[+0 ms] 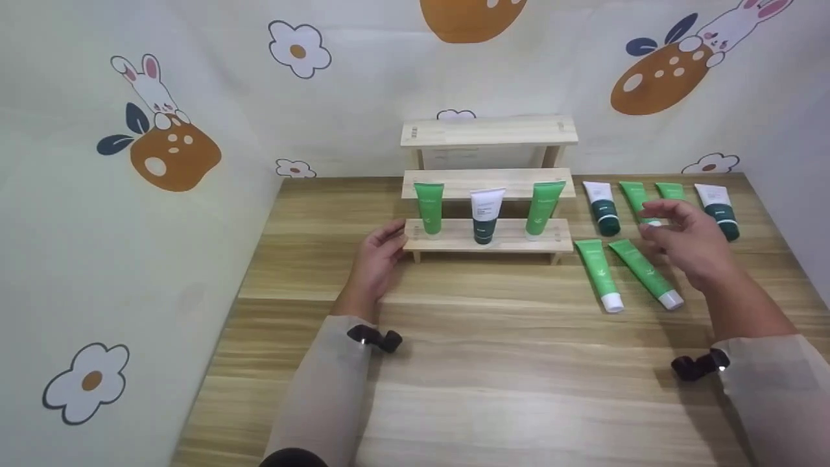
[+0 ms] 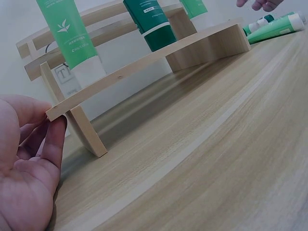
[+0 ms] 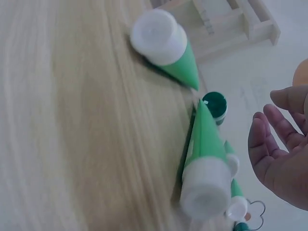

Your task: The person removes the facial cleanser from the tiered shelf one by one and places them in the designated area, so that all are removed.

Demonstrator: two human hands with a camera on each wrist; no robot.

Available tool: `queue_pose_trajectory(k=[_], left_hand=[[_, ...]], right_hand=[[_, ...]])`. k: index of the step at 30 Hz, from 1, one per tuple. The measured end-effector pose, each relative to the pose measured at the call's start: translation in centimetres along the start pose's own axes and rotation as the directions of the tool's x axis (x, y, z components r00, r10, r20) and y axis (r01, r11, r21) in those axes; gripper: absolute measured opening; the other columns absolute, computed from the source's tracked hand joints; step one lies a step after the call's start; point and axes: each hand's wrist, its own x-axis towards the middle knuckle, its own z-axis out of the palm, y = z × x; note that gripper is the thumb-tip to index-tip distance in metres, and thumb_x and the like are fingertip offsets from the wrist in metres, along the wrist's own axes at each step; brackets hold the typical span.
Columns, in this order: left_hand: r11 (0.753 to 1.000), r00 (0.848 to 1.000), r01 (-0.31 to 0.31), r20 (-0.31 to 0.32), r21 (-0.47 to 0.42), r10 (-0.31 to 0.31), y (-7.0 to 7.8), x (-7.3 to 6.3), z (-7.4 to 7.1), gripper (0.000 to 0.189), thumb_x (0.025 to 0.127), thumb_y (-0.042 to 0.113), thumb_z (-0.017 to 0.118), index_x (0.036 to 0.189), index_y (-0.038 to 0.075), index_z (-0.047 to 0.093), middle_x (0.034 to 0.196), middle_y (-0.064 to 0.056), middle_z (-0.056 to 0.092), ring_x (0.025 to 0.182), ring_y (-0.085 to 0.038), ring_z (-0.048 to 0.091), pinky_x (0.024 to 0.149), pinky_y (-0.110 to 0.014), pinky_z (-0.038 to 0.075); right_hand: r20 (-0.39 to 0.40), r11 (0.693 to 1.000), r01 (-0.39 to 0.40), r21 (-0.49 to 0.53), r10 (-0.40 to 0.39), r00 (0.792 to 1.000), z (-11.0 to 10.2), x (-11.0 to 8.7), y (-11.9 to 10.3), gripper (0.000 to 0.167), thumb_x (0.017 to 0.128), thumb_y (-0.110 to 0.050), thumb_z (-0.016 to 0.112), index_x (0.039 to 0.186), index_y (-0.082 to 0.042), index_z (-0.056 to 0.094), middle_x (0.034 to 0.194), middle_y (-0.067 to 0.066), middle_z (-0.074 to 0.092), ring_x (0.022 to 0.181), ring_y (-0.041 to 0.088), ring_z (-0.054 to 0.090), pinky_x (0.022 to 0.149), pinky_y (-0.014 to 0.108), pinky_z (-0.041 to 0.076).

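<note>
A three-step wooden display stand (image 1: 512,243) is against the back wall. My left hand (image 1: 377,259) pinches the left end of its lowest step between thumb and fingers, as the left wrist view shows closely. Upright on that step are a green tube (image 1: 430,206), a white and dark-green tube (image 1: 486,211) and another green tube (image 1: 543,206). To the right, my right hand (image 1: 692,243) hovers above tubes lying on the table, its fingers loosely bent around nothing. Closest below it is a green tube with a white cap (image 1: 647,274); the hand partly covers two green tubes behind.
Another green tube (image 1: 598,272) lies just right of the stand. White and dark-green tubes (image 1: 602,207) lie at both ends of the back row. A patterned cloth (image 1: 363,117) walls in the wooden table (image 1: 493,363) at the back and sides.
</note>
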Motion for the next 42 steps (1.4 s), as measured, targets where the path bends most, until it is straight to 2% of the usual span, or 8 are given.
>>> queue_pose_trajectory(k=[6,11,17,20,27,31,38,42], left_hand=[[1.0,1.0,0.007,-0.007,-0.013,-0.007,0.0,0.0,0.0,0.043,0.102,-0.002,0.064,0.145,-0.001,0.061,0.139,-0.012,0.068,0.118,-0.013,0.067,0.096,-0.024,0.057],[1.0,1.0,0.011,-0.007,-0.022,-0.011,0.2,-0.1,0.1,0.043,0.102,-0.002,0.064,0.145,-0.001,0.062,0.139,-0.012,0.068,0.119,-0.014,0.067,0.097,-0.025,0.058],[0.999,1.0,0.014,-0.003,-0.034,-0.014,0.1,0.0,0.1,0.043,0.102,-0.003,0.063,0.145,-0.001,0.061,0.143,-0.015,0.067,0.121,-0.016,0.067,0.099,-0.027,0.058],[0.999,1.0,0.019,-0.001,-0.034,-0.019,0.1,0.0,0.0,0.043,0.102,-0.003,0.063,0.145,0.0,0.061,0.145,-0.016,0.065,0.123,-0.017,0.067,0.101,-0.027,0.058],[1.0,1.0,0.011,-0.007,0.029,-0.011,0.0,0.0,-0.1,0.043,0.102,0.001,0.066,0.145,0.002,0.062,0.145,-0.014,0.065,0.122,-0.014,0.065,0.098,-0.025,0.056],[0.999,1.0,0.018,-0.003,0.026,-0.018,0.0,0.1,-0.2,0.043,0.102,0.002,0.066,0.145,0.003,0.062,0.145,-0.013,0.065,0.125,-0.016,0.065,0.1,-0.026,0.056],[0.999,1.0,0.019,0.0,0.026,-0.019,0.0,0.1,-0.1,0.043,0.102,0.001,0.064,0.146,0.002,0.061,0.15,-0.015,0.062,0.13,-0.02,0.064,0.103,-0.029,0.055],[0.999,1.0,0.021,-0.001,0.026,-0.021,0.1,0.0,-0.1,0.043,0.102,0.001,0.064,0.146,0.002,0.061,0.151,-0.015,0.062,0.131,-0.02,0.063,0.104,-0.029,0.055]], right_hand=[[-0.009,0.997,0.062,0.036,-0.061,0.998,0.6,-0.2,-2.1,0.034,0.108,-0.028,0.064,0.141,-0.028,0.056,0.13,-0.011,0.061,0.106,0.006,0.066,0.085,0.021,0.061],[-0.017,0.99,0.121,0.065,-0.12,0.993,1.1,-0.4,-3.9,0.031,0.107,-0.026,0.066,0.137,-0.026,0.059,0.121,-0.013,0.064,0.1,0.003,0.069,0.081,0.02,0.061],[-0.014,0.983,0.16,0.086,-0.16,0.987,1.9,-0.6,-6.2,0.036,0.106,-0.031,0.068,0.139,-0.022,0.06,0.121,-0.011,0.067,0.102,0.006,0.07,0.08,0.021,0.061],[-0.01,0.974,0.193,0.12,-0.194,0.981,2.5,-0.6,-7.2,0.034,0.106,-0.028,0.068,0.138,-0.02,0.061,0.12,-0.009,0.067,0.103,0.007,0.07,0.081,0.021,0.061],[0.014,0.914,0.265,0.307,-0.283,0.959,3.9,-0.5,-9.2,0.031,0.104,-0.012,0.07,0.134,-0.014,0.064,0.118,-0.001,0.07,0.1,0.01,0.073,0.079,0.021,0.062],[0.036,0.892,0.277,0.356,-0.309,0.95,4.5,-0.4,-9.7,0.031,0.102,-0.011,0.072,0.132,-0.013,0.065,0.118,0.001,0.069,0.098,0.011,0.073,0.078,0.022,0.062],[0.032,0.911,0.285,0.297,-0.308,0.951,5.6,-0.4,-10.7,0.034,0.101,-0.017,0.075,0.134,-0.012,0.066,0.12,0.004,0.067,0.1,0.013,0.073,0.081,0.022,0.062],[0.037,0.899,0.287,0.33,-0.316,0.948,6.1,-0.2,-11.1,0.03,0.1,-0.013,0.076,0.13,-0.013,0.068,0.115,0.002,0.067,0.097,0.012,0.073,0.081,0.023,0.063]])
